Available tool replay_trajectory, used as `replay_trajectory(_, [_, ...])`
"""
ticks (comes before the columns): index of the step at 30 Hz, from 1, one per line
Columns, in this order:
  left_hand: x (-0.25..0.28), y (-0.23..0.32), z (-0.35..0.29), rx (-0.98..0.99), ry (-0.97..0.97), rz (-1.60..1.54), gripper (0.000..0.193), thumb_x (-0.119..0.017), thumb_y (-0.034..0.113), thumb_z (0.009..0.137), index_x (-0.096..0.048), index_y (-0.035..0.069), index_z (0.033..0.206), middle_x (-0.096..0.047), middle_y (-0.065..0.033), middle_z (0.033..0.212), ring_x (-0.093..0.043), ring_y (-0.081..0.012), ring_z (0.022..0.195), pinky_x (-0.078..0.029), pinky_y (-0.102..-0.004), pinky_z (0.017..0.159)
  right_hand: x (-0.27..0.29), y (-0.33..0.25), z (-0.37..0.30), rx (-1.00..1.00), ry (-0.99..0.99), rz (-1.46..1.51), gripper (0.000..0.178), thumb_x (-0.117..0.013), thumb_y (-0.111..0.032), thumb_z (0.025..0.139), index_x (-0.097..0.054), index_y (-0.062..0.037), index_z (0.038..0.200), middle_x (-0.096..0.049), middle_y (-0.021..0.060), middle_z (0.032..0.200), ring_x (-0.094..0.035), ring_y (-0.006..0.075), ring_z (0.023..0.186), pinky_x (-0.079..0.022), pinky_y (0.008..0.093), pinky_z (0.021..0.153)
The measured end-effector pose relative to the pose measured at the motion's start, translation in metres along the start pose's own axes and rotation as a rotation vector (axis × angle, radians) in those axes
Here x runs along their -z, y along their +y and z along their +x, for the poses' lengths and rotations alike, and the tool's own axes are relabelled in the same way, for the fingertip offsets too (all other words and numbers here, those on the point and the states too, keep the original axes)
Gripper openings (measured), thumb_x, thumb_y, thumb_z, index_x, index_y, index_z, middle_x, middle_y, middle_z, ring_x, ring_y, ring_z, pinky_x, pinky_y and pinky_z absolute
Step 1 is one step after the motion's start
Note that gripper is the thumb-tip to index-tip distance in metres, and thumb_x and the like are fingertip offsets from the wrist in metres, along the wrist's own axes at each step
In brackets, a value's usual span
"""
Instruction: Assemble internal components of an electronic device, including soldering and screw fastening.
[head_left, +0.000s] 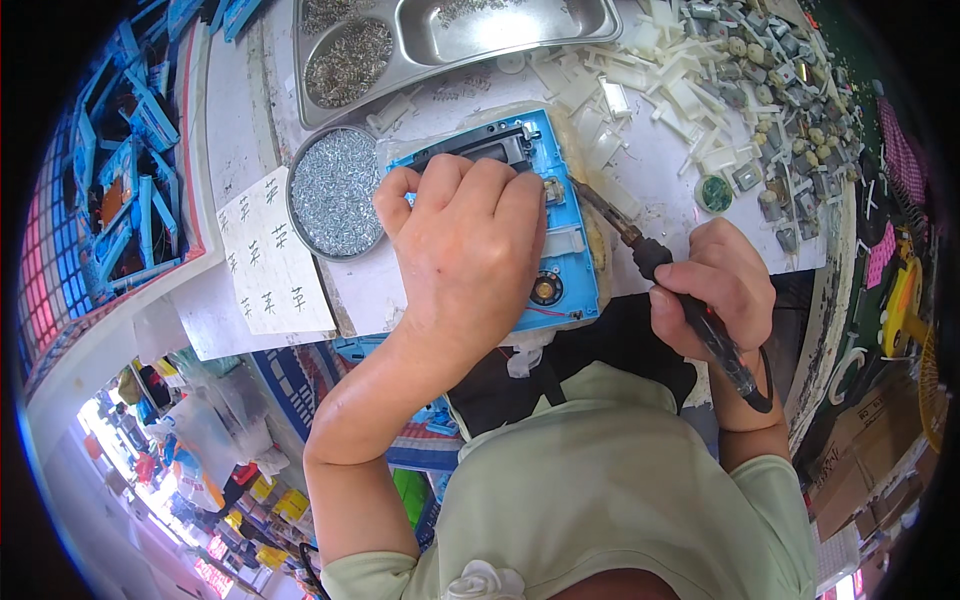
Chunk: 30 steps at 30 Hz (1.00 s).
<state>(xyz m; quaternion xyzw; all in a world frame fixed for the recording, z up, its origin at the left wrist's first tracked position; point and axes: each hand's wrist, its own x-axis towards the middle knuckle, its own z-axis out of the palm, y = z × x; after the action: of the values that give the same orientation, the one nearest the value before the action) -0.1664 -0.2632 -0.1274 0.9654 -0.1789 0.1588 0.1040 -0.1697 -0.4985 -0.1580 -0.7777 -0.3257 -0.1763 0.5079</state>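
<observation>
A blue plastic casing (pixel 580 275) lies on a padded, plastic-covered pad at the bench's front. Over its left half is my left hand (pixel 462 245), knuckles up and fingers curled down; what the fingertips grip, if anything, is hidden. My right hand (pixel 722 285) is wrapped round the black handle of a soldering iron (pixel 652 258). The iron's thin tip points up-left to the casing's right edge, close to a small metal part (pixel 553 190); whether they touch I cannot tell. Inside the casing show a white plastic piece (pixel 563 241) and a small round speaker (pixel 546 289).
A round tin of small metal screws (pixel 338 192) stands left of the casing, by a handwritten sheet (pixel 268 262). Behind is a steel compartment tray (pixel 470 45). White plastic parts (pixel 680 100) and small metal motors (pixel 780 170) pile up right. Blue casings (pixel 125 190) fill a crate left.
</observation>
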Motion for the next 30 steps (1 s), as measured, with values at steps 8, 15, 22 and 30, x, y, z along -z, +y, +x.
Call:
replay_trajectory(8, [0.003,0.000,-0.001,-0.001,-0.024,-0.005,0.019,-0.082,0.010,0.078,-0.075,0.015,0.095,-0.069,0.0014,0.092,-0.064,-0.0192,0.088,-0.036,-0.0417,0.089,0.001,-0.001,0.000,-0.006,0.005,0.007,0.028,-0.079,0.001,0.071,-0.070,-0.0078,0.096,-0.051,0.0034,0.066,-0.045,0.0221,0.054,-0.037,0.0329,0.049])
replay_trajectory(15, [0.034,-0.055,-0.034,0.212,0.129,-0.127,0.033,-0.081,0.009,0.079,-0.073,0.007,0.111,-0.070,-0.0081,0.101,-0.063,-0.0213,0.090,-0.045,-0.0373,0.087,0.009,0.002,0.001,0.021,0.000,0.001,0.023,-0.077,0.002,0.075,-0.069,-0.0016,0.097,-0.051,0.0059,0.064,-0.045,0.0237,0.055,-0.036,0.0340,0.051])
replay_trajectory(22, [0.022,-0.062,-0.059,0.337,0.038,-0.404,0.025,-0.078,0.005,0.083,-0.074,0.004,0.107,-0.072,-0.0088,0.090,-0.065,-0.0230,0.073,-0.054,-0.0346,0.069,0.000,-0.001,0.009,0.061,0.018,0.027,0.021,-0.076,0.002,0.078,-0.068,0.0003,0.097,-0.051,0.0063,0.064,-0.046,0.0234,0.056,-0.035,0.0335,0.053])
replay_trajectory(30, [0.005,-0.055,-0.034,-0.163,0.184,-0.382,0.032,-0.081,0.004,0.074,-0.077,0.009,0.105,-0.071,-0.0051,0.089,-0.066,-0.0230,0.072,-0.052,-0.0345,0.064,0.004,-0.013,0.011,0.075,0.010,-0.021,0.021,-0.077,0.001,0.078,-0.068,0.0003,0.098,-0.050,0.0052,0.064,-0.045,0.0217,0.056,-0.034,0.0325,0.052])
